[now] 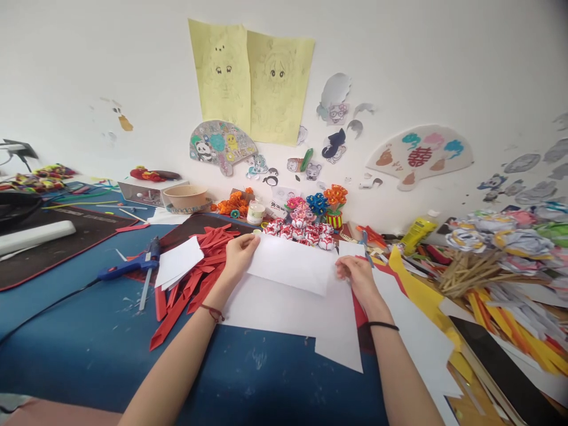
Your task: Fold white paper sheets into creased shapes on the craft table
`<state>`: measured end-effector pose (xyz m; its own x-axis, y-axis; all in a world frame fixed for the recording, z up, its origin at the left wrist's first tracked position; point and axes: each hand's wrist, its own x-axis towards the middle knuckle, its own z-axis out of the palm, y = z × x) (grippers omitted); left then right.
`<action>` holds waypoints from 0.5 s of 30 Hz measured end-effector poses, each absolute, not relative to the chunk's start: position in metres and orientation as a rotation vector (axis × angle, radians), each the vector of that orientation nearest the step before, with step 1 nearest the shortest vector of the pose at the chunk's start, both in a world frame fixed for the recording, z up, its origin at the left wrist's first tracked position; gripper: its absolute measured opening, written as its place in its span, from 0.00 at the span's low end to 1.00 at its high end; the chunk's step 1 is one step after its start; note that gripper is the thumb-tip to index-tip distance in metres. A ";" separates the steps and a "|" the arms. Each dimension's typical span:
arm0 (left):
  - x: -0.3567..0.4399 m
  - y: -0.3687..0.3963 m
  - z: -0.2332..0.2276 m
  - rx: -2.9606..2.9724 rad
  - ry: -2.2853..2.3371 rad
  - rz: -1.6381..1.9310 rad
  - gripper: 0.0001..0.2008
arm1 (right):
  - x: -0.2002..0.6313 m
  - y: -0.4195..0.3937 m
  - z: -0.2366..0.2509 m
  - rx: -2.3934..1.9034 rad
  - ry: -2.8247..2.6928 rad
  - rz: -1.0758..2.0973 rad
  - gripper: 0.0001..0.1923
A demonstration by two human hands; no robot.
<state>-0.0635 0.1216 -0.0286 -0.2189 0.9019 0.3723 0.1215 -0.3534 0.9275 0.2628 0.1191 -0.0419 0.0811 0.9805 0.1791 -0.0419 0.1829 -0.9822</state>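
Starting at the far left: lying on a dark mat (pixel 66 236), a long white block (pixel 35 235), well apart from the work. Resting nearer in on the blue table (pixel 89 349), a blue glue gun (pixel 133 263) with its cord trailing off left, nozzle pointing away from the hands, so not getting in the way. Spreading beside it, a heap of red paper strips (pixel 195 278) with small white sheets (pixel 177 260) sitting on top, crowding the left wrist and touching the edge of the big white paper.

Pinching the left edge of a folded white sheet (pixel 290 263), the left hand (pixel 237 254), thumb on top and fingers tucked underneath, apparently holding the fold steady. Lying flat below it, a larger white paper (pixel 284 310), partly covered by the folded piece. Pinching the opposite right edge, the right hand (pixel 357 275), fingers curled close together on the paper, seemingly keeping the sheet taut and level between both grips.

Standing just behind the sheet, a cluster of red-and-white paper flowers (pixel 306 231), close enough to be brushed by the far edge. Lying to the right, yellow paper (pixel 417 287), a glue bottle (pixel 417 234), a bundle of sticks (pixel 465 272) and more paper flowers (pixel 501 239), hemming in the right side.
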 end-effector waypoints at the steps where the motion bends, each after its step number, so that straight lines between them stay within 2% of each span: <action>1: -0.063 0.121 -0.028 1.381 1.225 1.644 0.21 | 0.263 0.120 -0.042 -1.080 -1.163 1.035 0.11; 10: -0.054 0.119 -0.034 1.209 1.103 1.589 0.25 | 0.243 0.115 -0.038 -1.054 -1.191 1.147 0.26; 15: -0.056 0.121 -0.036 1.276 1.233 1.569 0.26 | 0.245 0.114 -0.043 -1.060 -1.298 1.245 0.18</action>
